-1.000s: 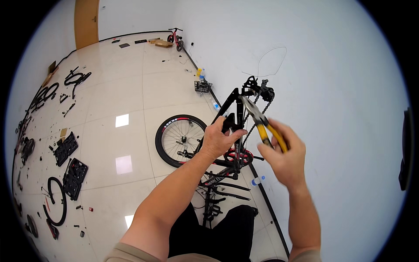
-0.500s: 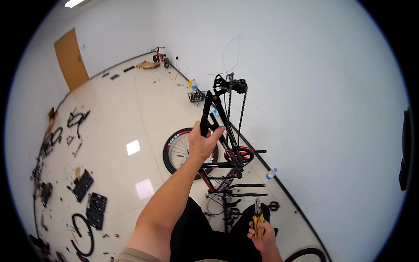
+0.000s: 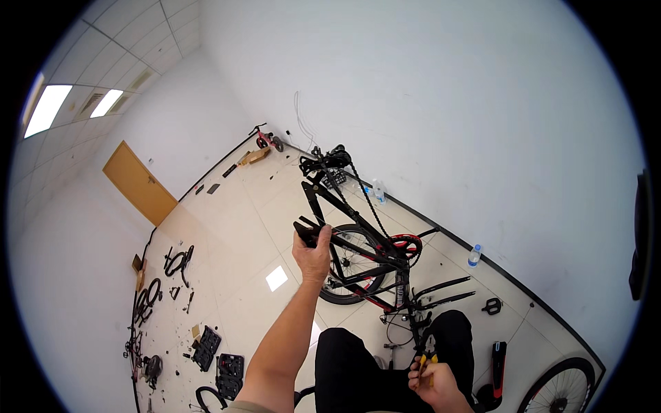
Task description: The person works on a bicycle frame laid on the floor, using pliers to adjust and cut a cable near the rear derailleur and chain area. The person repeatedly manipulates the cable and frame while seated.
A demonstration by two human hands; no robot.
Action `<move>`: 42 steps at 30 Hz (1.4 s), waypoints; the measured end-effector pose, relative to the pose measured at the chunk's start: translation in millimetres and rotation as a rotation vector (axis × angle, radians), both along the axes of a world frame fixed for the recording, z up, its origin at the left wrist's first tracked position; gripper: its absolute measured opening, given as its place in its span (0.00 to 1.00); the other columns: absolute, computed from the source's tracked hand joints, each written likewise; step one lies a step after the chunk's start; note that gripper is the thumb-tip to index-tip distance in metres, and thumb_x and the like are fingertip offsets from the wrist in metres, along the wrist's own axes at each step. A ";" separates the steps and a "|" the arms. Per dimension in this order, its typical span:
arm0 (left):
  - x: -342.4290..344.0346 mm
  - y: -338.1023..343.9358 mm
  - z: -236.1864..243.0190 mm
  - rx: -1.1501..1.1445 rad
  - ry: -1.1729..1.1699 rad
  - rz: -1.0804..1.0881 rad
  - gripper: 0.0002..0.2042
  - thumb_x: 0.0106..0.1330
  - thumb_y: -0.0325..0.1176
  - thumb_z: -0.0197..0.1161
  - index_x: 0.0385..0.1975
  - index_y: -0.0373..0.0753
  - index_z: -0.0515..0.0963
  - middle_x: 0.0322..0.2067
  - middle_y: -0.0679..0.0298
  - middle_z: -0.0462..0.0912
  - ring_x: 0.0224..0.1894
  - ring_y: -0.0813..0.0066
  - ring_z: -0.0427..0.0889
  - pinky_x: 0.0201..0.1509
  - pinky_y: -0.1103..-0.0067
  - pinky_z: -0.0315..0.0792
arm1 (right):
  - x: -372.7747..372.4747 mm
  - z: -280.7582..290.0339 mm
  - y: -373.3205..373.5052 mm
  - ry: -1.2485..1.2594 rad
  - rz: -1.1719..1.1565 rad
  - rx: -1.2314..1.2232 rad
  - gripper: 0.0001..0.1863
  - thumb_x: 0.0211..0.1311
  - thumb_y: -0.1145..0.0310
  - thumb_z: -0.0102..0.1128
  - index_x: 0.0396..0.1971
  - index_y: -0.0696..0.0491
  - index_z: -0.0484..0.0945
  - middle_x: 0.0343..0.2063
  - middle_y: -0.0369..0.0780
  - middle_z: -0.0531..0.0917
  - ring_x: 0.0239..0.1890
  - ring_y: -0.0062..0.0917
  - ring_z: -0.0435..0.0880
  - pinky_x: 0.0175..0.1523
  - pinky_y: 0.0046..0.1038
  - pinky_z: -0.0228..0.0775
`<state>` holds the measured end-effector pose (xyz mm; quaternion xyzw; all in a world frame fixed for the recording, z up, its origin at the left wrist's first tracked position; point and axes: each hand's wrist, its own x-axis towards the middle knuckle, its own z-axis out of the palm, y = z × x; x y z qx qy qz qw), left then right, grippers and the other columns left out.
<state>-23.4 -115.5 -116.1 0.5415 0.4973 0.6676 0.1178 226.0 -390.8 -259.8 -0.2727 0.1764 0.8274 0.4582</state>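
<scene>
A black and red bicycle frame point(image 3: 401, 290) stands upside down in front of me, tilted to the left. My left hand point(image 3: 314, 257) is closed around one of its black tubes, below the raised rear end. From that end, where the derailleur point(image 3: 333, 160) sits, the chain point(image 3: 365, 189) runs down to the red chainring point(image 3: 412, 248). Above my right thigh, my right hand point(image 3: 436, 384) grips pliers point(image 3: 428, 361) with yellow handles. The pliers are apart from the tubes, and their dark jaws are hard to make out against my trousers.
Behind the frame lies a spoked wheel point(image 3: 329, 292); another wheel point(image 3: 585, 375) is at lower right. A loose pedal point(image 3: 491, 306) and a water bottle point(image 3: 474, 256) lie near the wall. Open tool cases point(image 3: 230, 372) and scattered bike parts cover the left floor.
My view has swung left and up. In the picture the bicycle frame leans further left, with my left hand still on it. The pliers remain in my right hand.
</scene>
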 end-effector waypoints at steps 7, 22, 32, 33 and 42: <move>0.7 -4.0 0.5 -0.006 0.011 -0.006 0.14 0.61 0.36 0.74 0.32 0.37 0.75 0.25 0.71 0.78 0.27 0.84 0.72 0.32 0.83 0.69 | 1.7 12.1 0.6 -0.238 -0.006 0.030 0.29 0.40 0.87 0.41 0.48 0.56 0.71 0.38 0.45 0.77 0.37 0.36 0.79 0.43 0.36 0.72; -24.6 -1.9 12.1 -0.239 -0.092 -0.318 0.10 0.66 0.33 0.70 0.29 0.37 0.76 0.19 0.68 0.77 0.20 0.80 0.74 0.26 0.81 0.70 | 0.6 18.4 5.3 -0.358 0.101 0.080 0.37 0.39 0.88 0.42 0.58 0.59 0.68 0.37 0.48 0.78 0.33 0.33 0.79 0.28 0.26 0.66; -37.5 8.7 77.3 -0.255 0.055 -0.495 0.14 0.73 0.40 0.60 0.36 0.34 0.79 0.31 0.64 0.80 0.32 0.81 0.74 0.39 0.83 0.67 | 0.0 30.5 4.5 -0.351 0.114 0.140 0.39 0.40 0.87 0.41 0.62 0.58 0.63 0.40 0.50 0.77 0.34 0.32 0.80 0.25 0.22 0.63; -33.4 13.7 78.5 -0.301 0.064 -0.498 0.15 0.74 0.42 0.59 0.36 0.33 0.79 0.30 0.63 0.80 0.32 0.81 0.74 0.39 0.83 0.67 | 0.3 29.5 3.9 -0.355 0.119 0.149 0.39 0.40 0.87 0.41 0.62 0.58 0.63 0.40 0.50 0.77 0.34 0.32 0.80 0.25 0.22 0.63; -16.4 25.8 62.2 -0.296 -0.228 -0.275 0.28 0.66 0.59 0.62 0.27 0.32 0.77 0.20 0.65 0.73 0.21 0.77 0.72 0.24 0.80 0.67 | 2.3 20.8 1.9 -0.342 0.092 0.111 0.39 0.41 0.88 0.42 0.62 0.57 0.64 0.40 0.49 0.78 0.35 0.31 0.80 0.26 0.22 0.63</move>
